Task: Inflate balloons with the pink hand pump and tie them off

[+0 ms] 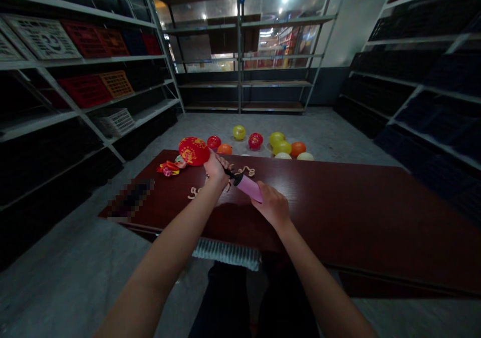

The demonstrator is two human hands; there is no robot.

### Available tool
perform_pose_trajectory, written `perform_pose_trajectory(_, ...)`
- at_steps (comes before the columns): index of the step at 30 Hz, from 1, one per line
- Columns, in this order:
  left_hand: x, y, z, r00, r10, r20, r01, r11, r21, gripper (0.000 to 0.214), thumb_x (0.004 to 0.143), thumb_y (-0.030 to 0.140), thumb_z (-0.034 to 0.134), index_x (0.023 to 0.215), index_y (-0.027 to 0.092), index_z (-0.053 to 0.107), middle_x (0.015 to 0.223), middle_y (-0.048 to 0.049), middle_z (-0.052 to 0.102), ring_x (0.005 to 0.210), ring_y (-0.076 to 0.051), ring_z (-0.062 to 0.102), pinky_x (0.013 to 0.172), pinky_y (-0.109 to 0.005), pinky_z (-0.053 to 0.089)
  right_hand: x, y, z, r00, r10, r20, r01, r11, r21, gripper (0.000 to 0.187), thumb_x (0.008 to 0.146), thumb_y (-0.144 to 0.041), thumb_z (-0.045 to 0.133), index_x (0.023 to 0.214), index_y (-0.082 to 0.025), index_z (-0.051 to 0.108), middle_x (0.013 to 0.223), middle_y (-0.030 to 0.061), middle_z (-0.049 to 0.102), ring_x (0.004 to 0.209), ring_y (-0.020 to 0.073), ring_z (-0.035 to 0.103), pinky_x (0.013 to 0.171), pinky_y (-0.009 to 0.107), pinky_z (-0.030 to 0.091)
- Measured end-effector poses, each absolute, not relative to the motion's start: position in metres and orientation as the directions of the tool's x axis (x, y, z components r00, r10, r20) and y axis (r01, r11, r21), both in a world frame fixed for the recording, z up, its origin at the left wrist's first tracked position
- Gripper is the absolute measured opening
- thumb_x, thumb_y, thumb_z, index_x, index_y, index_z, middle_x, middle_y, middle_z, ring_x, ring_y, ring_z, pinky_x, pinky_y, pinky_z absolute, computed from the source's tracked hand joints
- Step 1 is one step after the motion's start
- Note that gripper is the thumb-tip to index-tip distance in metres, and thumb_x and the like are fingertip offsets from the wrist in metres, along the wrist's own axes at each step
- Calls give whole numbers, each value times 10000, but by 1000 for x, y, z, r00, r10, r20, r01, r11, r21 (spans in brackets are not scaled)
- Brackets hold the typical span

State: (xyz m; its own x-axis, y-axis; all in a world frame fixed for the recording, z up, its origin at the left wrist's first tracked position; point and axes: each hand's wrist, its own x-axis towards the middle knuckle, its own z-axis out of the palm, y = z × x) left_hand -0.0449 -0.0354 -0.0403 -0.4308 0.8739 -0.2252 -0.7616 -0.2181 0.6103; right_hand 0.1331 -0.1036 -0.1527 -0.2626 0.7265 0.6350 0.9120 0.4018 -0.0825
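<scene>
At the centre of the frame, above the dark red tabletop (356,203), a pink pump (248,185) is gripped by the right hand (273,207). The red balloon (194,150), left of centre, is held at its neck against the pump's black nozzle by the closed left hand (216,170).

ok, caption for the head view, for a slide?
Left hand pinches a red balloon onto a pink hand pump gripped by the right hand; inflated balloons lie beyond the table.
</scene>
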Motion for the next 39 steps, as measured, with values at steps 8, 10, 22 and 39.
perform_pose_trajectory(8, -117, -36, 6, -457, 853, -251, -717, -187, 671, 496, 1057, 418, 435, 645, 216, 247, 445, 73, 233, 327, -88, 239, 384, -240, 228, 132, -107, -151, -317, 603, 732, 891, 454, 11, 350, 871, -263, 688, 1208, -176, 650, 907, 42, 751, 776, 202, 686, 682, 304, 449)
perform_pose_trajectory(10, -131, -32, 16, -483, 840, -247, -704, -205, 680, 503, 1047, 444, 459, 653, 214, 250, 452, 79, 229, 327, -82, 232, 384, -231, 227, 132, -106, -152, -319, 599, 734, 885, 465, 5, 356, 871, -255, 681, 1217, -177, 645, 925, 43, 758, 776, 203, 689, 676, 309, 454)
perform_pose_trajectory(22, -68, -7, -15, -444, 859, -256, -712, -165, 683, 488, 1044, 361, 489, 637, 215, 262, 455, 86, 256, 326, -66, 251, 383, -219, 245, 140, -100, -157, -165, 730, 663, 933, 333, -135, 393, 821, -237, 701, 1210, -219, 650, 912, 40, 753, 754, 215, 680, 646, 304, 438)
perform_pose_trajectory(39, -28, -38, -29, -392, 881, -265, -734, -126, 668, 428, 1008, 307, 492, 635, 219, 300, 431, 84, 271, 305, -75, 262, 372, -218, 211, 134, -104, -157, -219, 664, 715, 905, 411, -105, 374, 881, -311, 677, 1225, -164, 657, 950, 45, 767, 771, 190, 705, 647, 286, 432)
